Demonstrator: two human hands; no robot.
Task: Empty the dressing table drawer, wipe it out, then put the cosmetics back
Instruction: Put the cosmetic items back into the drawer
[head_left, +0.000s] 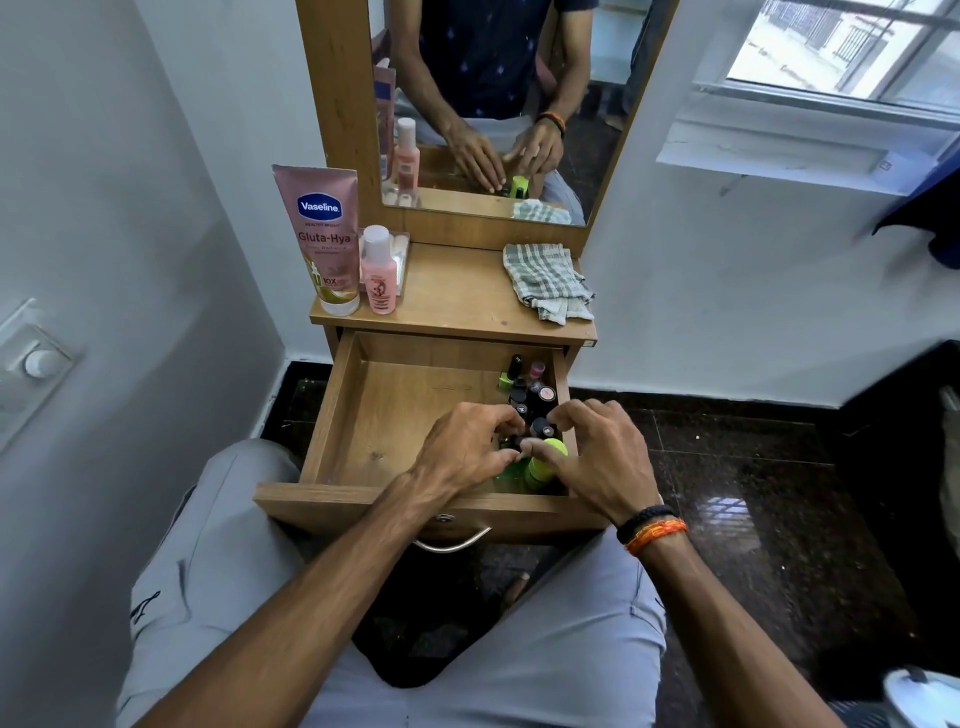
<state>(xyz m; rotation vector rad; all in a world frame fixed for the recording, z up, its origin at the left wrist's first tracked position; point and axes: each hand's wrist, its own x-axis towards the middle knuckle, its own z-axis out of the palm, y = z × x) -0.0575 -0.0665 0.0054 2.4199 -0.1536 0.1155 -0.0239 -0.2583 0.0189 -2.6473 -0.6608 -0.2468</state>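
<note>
Drawer (363, 410) pulled open under table (457, 301); cosmetics (530, 395) crowd its right side. Tube (324, 239) reads "Vaseline Gluta-Hya". Left hand (467, 447) pinches small dark bottle (511, 442); right hand (597, 452) curled over green jar (545, 457).

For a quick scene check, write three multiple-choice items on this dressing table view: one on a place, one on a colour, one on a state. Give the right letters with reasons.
1. Where does the checked cloth lie?
A. in the drawer
B. on the tabletop, right side
C. on the floor

2. What colour is the Vaseline tube?
A. pink
B. blue
C. black

3. How is the drawer?
A. shut
B. pulled out, cosmetics crowded at its right side
C. pulled out, bare

Key: 1 B, the cloth sits crumpled below the mirror; 2 A, its body is pink; 3 B, the small bottles stand there, the left hand and right hand among them.
</note>
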